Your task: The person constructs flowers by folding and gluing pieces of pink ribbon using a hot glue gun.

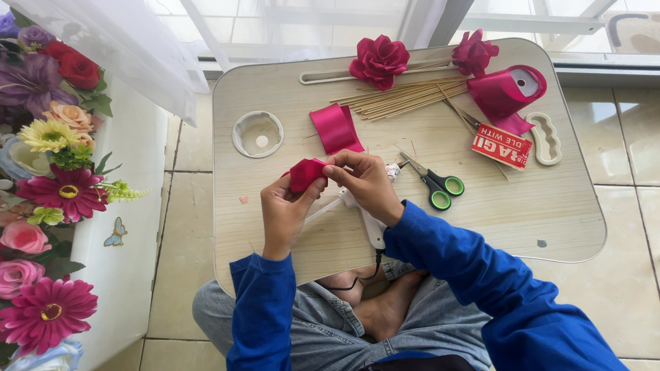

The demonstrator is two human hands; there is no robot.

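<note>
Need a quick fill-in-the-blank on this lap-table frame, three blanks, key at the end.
1. Both hands, the left hand and the right hand, pinch a folded piece of ____ satin ribbon.
2. The scissors with green-and-black handles lie to the ____ of the right hand.
3. The bundle of thin wooden sticks lies between two finished ribbon ____.

Missing words: pink; right; roses

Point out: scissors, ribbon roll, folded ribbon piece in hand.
scissors [434, 182], head view, on the pivot just above the green handles
ribbon roll [505, 89], head view, on its pink outer wrap
folded ribbon piece [306, 173], head view, on the fold between both hands
</note>
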